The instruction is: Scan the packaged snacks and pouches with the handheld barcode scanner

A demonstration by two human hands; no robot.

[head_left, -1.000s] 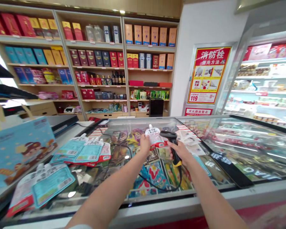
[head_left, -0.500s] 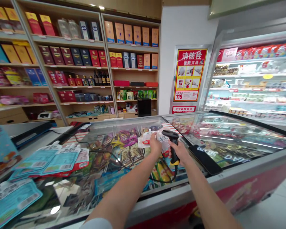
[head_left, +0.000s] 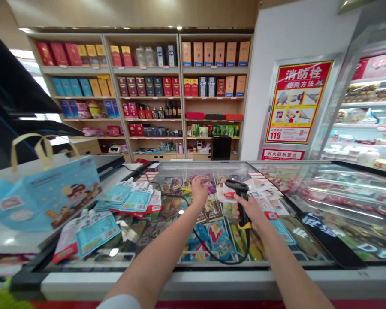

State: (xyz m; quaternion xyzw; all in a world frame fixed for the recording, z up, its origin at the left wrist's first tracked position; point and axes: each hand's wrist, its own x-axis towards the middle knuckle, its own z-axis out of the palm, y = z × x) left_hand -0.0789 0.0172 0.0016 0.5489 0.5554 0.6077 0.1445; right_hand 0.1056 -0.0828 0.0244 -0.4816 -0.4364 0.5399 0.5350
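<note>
My right hand (head_left: 252,209) is wrapped round the grip of a black barcode scanner (head_left: 238,187), its head tilted up above the freezer's glass lid. Nothing shows in my left hand (head_left: 200,190), which hovers over the glass left of the scanner with loosely bent fingers apart. Under and behind the scanner lie white and red spouted pouches (head_left: 264,189), partly covered by my right hand. To the left, blue spouted pouches (head_left: 137,198) form a pile on the glass. Nearer the front left corner rests another blue pouch (head_left: 98,234). The scanner's black cable (head_left: 209,248) loops across the lid.
A blue gift bag (head_left: 61,189) with pale handles stands on the counter at left. A long black panel (head_left: 333,240) lies along the freezer lid on the right. Wrapped ice creams (head_left: 217,238) show beneath the glass. Shelves of boxed bottles (head_left: 148,86) line the back wall.
My left hand has let go of the white pouch and moved left, away from the scanner. The view has turned left, bringing the gift bag in. My right hand still holds the scanner.
</note>
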